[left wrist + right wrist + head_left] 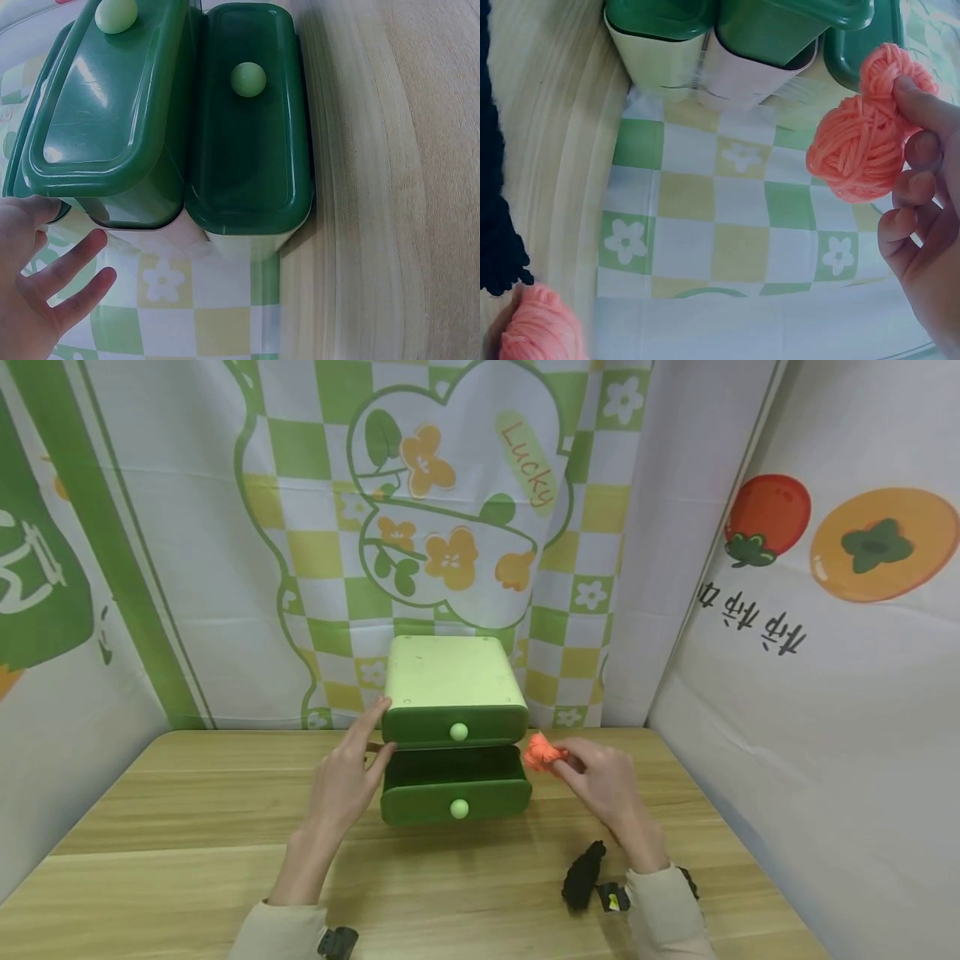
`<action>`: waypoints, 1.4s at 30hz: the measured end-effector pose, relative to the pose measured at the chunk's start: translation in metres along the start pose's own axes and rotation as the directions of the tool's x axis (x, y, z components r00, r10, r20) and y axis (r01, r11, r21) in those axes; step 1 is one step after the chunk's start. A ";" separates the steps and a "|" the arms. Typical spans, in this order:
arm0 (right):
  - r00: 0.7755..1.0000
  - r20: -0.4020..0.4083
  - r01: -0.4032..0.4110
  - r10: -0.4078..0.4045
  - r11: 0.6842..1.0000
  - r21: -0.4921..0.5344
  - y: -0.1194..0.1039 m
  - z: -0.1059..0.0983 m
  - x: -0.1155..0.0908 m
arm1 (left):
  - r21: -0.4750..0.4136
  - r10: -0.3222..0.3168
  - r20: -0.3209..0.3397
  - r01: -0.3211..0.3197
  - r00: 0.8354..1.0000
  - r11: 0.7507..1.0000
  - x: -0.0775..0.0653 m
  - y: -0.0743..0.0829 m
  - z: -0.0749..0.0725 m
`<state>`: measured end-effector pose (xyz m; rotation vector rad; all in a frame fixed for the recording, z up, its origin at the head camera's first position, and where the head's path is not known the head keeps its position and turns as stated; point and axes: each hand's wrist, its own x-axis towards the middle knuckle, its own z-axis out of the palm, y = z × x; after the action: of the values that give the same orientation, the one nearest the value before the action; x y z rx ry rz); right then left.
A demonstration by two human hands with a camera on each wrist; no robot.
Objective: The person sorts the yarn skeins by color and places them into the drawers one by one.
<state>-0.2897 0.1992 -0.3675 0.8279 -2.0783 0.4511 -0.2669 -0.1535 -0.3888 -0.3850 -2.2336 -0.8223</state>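
A small chest of drawers point(453, 668) has a pale green top and dark green fronts with round knobs. One drawer point(457, 802) below the top one is pulled out. My left hand point(345, 781) rests at the chest's left side, fingers spread, fingertips touching near the top drawer's edge; the left wrist view shows this hand point(49, 281) beside the pulled-out drawer point(105, 112). To the right of that drawer, my right hand point(603, 777) pinches a coral-orange yarn bundle point(542, 753). Up close, the bundle point(859, 146) has two wound lobes, with thumb and fingers on the smaller.
A black yarn bundle point(583, 877) lies on the wooden table point(187, 860) near my right forearm. Another coral yarn bundle point(541, 330) shows at the right wrist view's lower left. Beneath the pulled-out drawer is a shut drawer point(247, 150). Patterned cloth point(315, 510) hangs behind.
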 end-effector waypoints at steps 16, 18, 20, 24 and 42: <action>0.983 -0.126 0.138 -0.130 0.989 0.058 -0.020 0.003 0.009 | 0.012 -0.006 0.005 0.006 1.000 1.000 0.001 0.000 0.000; 0.981 -0.133 0.147 -0.138 0.987 0.061 -0.023 0.003 0.010 | 0.011 -0.006 0.007 0.006 1.000 1.000 0.001 0.000 0.000; 0.977 -0.147 0.163 -0.153 0.985 0.055 -0.027 0.004 0.011 | 0.012 -0.005 0.007 0.005 1.000 1.000 0.001 0.000 0.000; 0.971 -0.164 0.181 -0.171 0.982 0.046 -0.036 0.007 0.012 | 0.010 -0.004 0.007 0.003 1.000 1.000 0.000 0.000 0.000; 0.994 -0.047 0.096 -0.095 0.995 0.023 -0.060 0.028 0.009 | 0.009 -0.015 0.017 0.015 1.000 1.000 0.001 0.000 -0.001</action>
<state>-0.2676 0.1367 -0.3755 0.9194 -1.9847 0.4413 -0.2670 -0.1540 -0.3875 -0.3725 -2.2574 -0.8202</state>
